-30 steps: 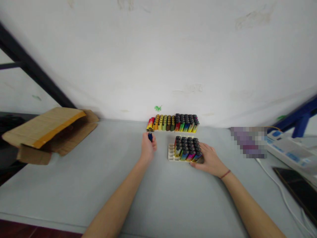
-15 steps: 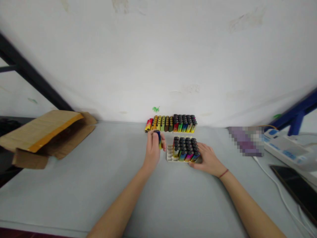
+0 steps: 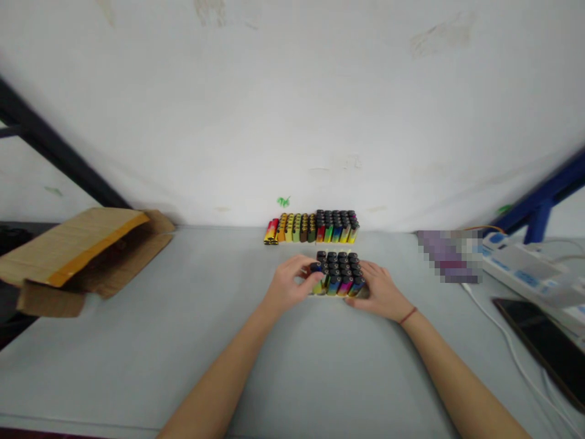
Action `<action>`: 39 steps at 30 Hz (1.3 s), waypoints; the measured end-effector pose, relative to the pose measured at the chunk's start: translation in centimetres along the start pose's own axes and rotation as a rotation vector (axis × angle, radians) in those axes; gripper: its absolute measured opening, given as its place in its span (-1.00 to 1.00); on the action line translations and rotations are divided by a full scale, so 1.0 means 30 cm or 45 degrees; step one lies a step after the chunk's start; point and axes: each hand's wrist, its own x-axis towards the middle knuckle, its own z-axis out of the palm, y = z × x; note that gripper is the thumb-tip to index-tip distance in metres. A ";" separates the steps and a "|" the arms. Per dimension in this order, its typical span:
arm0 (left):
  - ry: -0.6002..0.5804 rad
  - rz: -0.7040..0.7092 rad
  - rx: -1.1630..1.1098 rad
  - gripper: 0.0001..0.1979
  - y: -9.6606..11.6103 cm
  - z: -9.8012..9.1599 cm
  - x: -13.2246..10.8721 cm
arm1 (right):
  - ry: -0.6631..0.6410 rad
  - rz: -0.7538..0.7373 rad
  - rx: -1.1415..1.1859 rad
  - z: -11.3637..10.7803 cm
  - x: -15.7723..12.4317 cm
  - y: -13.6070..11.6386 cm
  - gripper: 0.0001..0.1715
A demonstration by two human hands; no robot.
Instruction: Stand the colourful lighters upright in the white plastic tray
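A pale tray [image 3: 325,297] stands on the table in front of me, filled with upright lighters [image 3: 339,266] with black tops and multicoloured bodies. At its left end my left hand [image 3: 292,283] pinches a dark blue lighter [image 3: 315,267] between thumb and fingers. The lower part of that lighter is hidden, as is most of the tray's left end. My right hand [image 3: 378,291] wraps around the right end of the tray, its fingers behind and thumb in front, against the end lighters.
Against the wall stand rows of black-topped lighters [image 3: 337,227] and yellow to brown ones [image 3: 297,228]. Several red-yellow ones [image 3: 272,231] lie beside them. An opened cardboard box [image 3: 98,244] is at left; a power strip [image 3: 521,268], white cable [image 3: 498,329] and phone [image 3: 542,344] are at right.
My left hand has moved right with the blue lighter, from beside the tray to its left end. My right hand keeps its place at the tray. The view has shifted slightly.
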 end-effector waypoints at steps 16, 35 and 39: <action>-0.312 0.223 0.330 -0.82 -0.035 -0.027 0.012 | -0.025 0.017 0.023 -0.008 0.001 -0.008 -0.18; 0.545 0.256 1.051 -0.73 -0.159 -0.192 0.116 | -0.028 0.033 -0.003 -0.008 0.000 -0.010 -0.22; 0.590 0.148 1.123 -0.65 -0.203 -0.258 0.172 | -0.029 0.038 -0.001 -0.008 0.000 -0.010 -0.20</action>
